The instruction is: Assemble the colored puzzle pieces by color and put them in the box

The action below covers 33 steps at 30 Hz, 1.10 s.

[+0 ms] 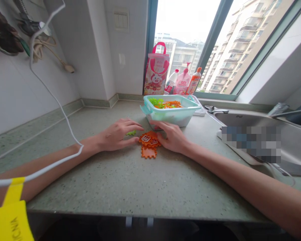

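Several orange interlocking plastic tiles (148, 152) lie in a small overlapping pile on the counter; two of them have white window grids. On the left of the pile, my left hand (117, 135) rests with its fingers apart and holds nothing. A green toy piece (131, 133) lies under its fingers, partly covered. From the right, my right hand (172, 135) reaches to the pile, fingers stretched out, its thumb by the orange tiles. Just behind that hand stands a mint-green plastic tub (177, 115) holding green and orange pieces; the fingertips are close to its front wall.
A white cable (57, 103) with a yellow tag (13, 217) hangs across the left side, over my left forearm. Behind the tub stand a pink bag (157, 75) and several bottles (183, 82). A steel sink (291, 137) with a faucet (217, 109) is on the right.
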Tool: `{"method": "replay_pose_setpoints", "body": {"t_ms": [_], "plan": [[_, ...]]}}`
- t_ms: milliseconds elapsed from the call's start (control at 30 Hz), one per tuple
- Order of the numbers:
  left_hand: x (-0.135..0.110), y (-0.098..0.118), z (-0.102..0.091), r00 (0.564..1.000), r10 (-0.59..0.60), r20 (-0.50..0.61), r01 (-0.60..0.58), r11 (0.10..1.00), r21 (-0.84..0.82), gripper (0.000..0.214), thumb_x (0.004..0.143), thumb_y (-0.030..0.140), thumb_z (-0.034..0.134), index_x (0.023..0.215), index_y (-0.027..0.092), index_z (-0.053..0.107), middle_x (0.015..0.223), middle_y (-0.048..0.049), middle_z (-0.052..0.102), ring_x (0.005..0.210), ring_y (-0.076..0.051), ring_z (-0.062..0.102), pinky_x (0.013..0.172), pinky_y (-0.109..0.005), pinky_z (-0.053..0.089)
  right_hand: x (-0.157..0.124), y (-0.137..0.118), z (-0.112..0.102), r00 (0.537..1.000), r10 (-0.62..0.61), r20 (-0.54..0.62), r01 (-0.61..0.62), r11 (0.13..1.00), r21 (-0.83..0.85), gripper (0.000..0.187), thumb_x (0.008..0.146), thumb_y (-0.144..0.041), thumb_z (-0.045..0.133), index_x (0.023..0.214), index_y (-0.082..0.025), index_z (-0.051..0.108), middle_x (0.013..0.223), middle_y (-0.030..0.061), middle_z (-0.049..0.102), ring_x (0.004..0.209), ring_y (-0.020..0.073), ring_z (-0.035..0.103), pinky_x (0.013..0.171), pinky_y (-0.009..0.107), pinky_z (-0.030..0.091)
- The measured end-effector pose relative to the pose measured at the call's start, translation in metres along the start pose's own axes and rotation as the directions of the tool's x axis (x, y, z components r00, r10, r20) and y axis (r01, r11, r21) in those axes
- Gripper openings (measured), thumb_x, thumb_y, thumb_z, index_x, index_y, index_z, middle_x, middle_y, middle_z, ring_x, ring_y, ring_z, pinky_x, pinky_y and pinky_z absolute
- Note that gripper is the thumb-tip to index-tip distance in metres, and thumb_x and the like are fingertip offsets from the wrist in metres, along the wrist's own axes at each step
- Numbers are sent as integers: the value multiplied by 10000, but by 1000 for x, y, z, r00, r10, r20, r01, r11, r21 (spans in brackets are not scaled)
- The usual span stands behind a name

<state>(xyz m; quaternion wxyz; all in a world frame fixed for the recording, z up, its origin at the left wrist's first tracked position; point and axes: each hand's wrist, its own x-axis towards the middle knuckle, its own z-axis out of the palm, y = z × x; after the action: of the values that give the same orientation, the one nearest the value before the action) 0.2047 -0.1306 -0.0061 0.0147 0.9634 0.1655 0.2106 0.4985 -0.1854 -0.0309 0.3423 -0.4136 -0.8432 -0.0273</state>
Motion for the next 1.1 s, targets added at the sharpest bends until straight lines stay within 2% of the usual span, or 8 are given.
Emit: {"method": "replay_pose_setpoints", "body": {"t_ms": [133, 300, 467, 567, 667, 833, 967, 1100], "plan": [[1, 1, -1, 997, -71, 14, 71, 997, 34, 422, 1051, 463, 573, 1393, 234, 668, 1409, -99, 688, 1305, -287, 625, 1160, -469, 451, 1, 1, 6, 992, -19, 127, 10, 998, 67, 480, 1046, -237, 479, 1517, -208, 565, 1526, 127, 634, 1372, 268, 632, 1159, 465, 509], [-2, -17, -1, 956, -294, 12, 289, 946, 144, 554, 933, 463, 643, 1405, 173, 656, 1388, -143, 695, 1281, -346, 635, 1140, -536, 460, 4, 1, 2, 988, -18, 156, 4, 996, 86, 408, 1117, -359, 411, 1394, -207, 668, 1423, 125, 702, 1322, 270, 653, 1142, 487, 513], [-4, -24, -4, 915, -403, -8, 403, 913, 61, 597, 841, 406, 704, 1400, 202, 649, 1221, -85, 770, 1133, -293, 716, 1049, -451, 530, 3, 0, 1, 995, -72, 65, 65, 992, 107, 347, 1110, -348, 471, 1336, -222, 702, 1275, 104, 764, 1190, 245, 707, 1057, 449, 558], [-3, -12, -6, 937, -321, -137, 324, 946, 4, 645, 818, 431, 758, 1411, 210, 634, 1185, -73, 775, 1102, -278, 725, 1070, -452, 524, 3, -2, -1, 987, -150, -57, 155, 984, 83, 346, 1079, -295, 538, 1396, -245, 666, 1328, 100, 741, 1202, 231, 699, 1055, 437, 567], [0, 8, -5, 962, -180, -205, 161, 981, -105, 698, 835, 409, 784, 1474, 225, 574, 1192, -60, 782, 1128, -255, 725, 1119, -436, 503, 4, -7, -4, 930, -332, -154, 332, 943, -28, 334, 1056, -251, 579, 1372, -288, 681, 1422, 88, 696, 1189, 215, 698, 1037, 425, 578], [0, 26, 4, 978, -105, -183, 53, 962, -268, 796, 823, 324, 803, 1549, 248, 487, 1204, -37, 793, 1101, -220, 748, 1114, -374, 512, 3, -16, -8, 804, -589, -87, 578, 807, -122, 273, 1086, -215, 524, 1261, -237, 732, 1280, 91, 765, 967, 172, 730, 854, 334, 610], [1, 21, 10, 972, -156, -178, 90, 939, -333, 813, 848, 351, 798, 1573, 251, 443, 1199, -43, 791, 1122, -229, 743, 1161, -402, 483, 4, -16, -7, 810, -582, -65, 580, 813, -55, 320, 1096, -158, 456, 1281, -184, 715, 1252, 113, 772, 1051, 187, 728, 901, 334, 612], [4, 15, 14, 984, -123, -126, 78, 947, -311, 829, 927, 458, 733, 1630, 242, 351, 1502, -122, 624, 1378, -287, 608, 1218, -451, 445, 6, -8, -12, 863, -479, -161, 483, 876, -18, 290, 1094, -183, 500, 1248, -218, 743, 1196, 97, 783, 1035, 178, 741, 904, 316, 610]]}}
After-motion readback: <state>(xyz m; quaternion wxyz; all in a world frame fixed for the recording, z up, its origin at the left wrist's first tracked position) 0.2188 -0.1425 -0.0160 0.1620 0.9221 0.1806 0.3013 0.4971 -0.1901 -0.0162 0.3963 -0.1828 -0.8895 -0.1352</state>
